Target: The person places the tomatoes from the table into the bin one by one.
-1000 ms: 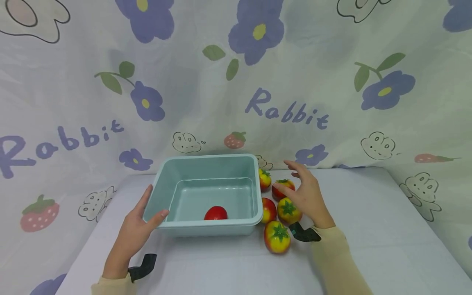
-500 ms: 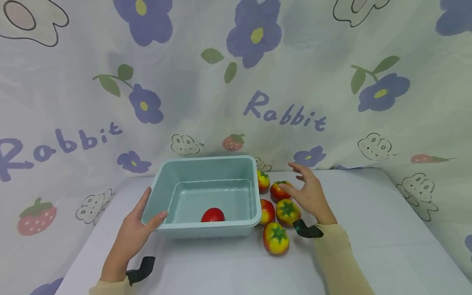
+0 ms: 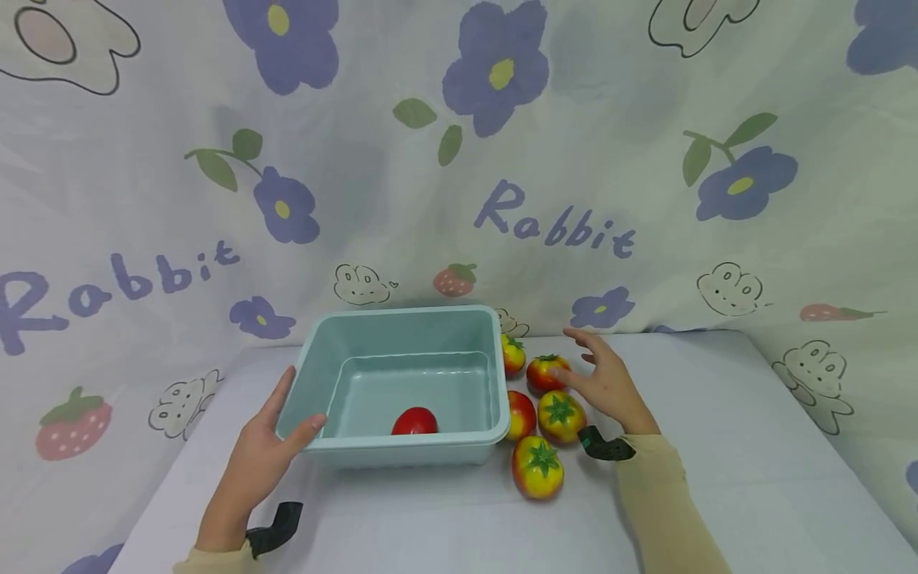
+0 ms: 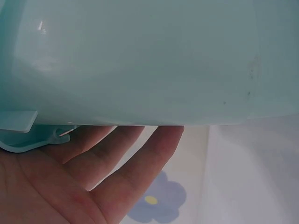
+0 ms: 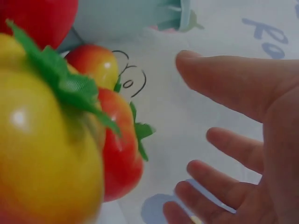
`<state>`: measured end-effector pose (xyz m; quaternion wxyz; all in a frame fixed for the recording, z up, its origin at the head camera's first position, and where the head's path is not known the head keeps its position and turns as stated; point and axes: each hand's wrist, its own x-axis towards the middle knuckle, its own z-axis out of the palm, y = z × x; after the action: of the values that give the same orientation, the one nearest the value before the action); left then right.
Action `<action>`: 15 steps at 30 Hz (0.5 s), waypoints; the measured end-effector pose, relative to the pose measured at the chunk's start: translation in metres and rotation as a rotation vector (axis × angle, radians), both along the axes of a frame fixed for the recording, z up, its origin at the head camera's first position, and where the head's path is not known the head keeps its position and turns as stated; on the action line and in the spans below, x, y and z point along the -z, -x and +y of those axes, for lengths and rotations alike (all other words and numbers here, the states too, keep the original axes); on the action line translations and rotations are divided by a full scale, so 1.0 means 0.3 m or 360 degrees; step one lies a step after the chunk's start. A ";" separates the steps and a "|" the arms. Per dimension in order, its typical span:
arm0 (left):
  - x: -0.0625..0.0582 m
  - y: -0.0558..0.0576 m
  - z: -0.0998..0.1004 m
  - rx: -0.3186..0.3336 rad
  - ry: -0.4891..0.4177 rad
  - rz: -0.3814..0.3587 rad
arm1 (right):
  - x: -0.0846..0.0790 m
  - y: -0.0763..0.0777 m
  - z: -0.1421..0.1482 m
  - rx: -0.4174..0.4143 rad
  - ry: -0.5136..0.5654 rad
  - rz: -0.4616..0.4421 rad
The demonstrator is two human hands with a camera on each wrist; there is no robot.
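Observation:
The pale blue-green plastic basin (image 3: 412,316) stands on the table with its left rim between the thumb and straight fingers of my left hand (image 3: 261,450). In the left wrist view, fingers (image 4: 149,161) lie against its outer wall. Inside the basin sits a red tomato (image 3: 416,421), partly hidden by the front wall. Beside the basin, my right hand (image 3: 608,387) hovers with spread fingers, holding nothing. Its thumb is nearest the red tomato with a green calyx (image 3: 547,375); in the right wrist view a gap separates the hand from that tomato (image 5: 122,154).
Several red-and-yellow tomatoes crowd the basin's right side, including a front one (image 3: 538,469), one behind it (image 3: 562,416) and one against the basin wall (image 3: 520,414). A white cloth covers the table (image 3: 731,446). A printed curtain (image 3: 402,199) hangs behind.
My right hand has drawn slightly right and lower, its thumb farther from the basin. My left hand stays at the basin rim. The view has shifted a little.

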<state>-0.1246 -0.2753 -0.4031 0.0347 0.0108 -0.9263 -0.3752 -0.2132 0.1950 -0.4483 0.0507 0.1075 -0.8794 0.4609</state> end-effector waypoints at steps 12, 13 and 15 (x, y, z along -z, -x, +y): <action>-0.001 -0.001 -0.001 0.0000 -0.0010 0.0007 | 0.048 0.014 -0.011 -0.0035 -0.0098 -0.0286; 0.000 -0.001 -0.001 0.0003 -0.0011 0.0010 | 0.051 0.014 -0.012 -0.0035 -0.0097 -0.0310; 0.000 0.000 -0.002 0.0006 -0.0014 0.0013 | 0.056 0.016 -0.016 -0.0036 -0.0097 -0.0349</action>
<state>-0.1245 -0.2760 -0.4032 0.0377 0.0076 -0.9245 -0.3794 -0.2180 0.1901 -0.4650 -0.0543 0.0678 -0.8920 0.4435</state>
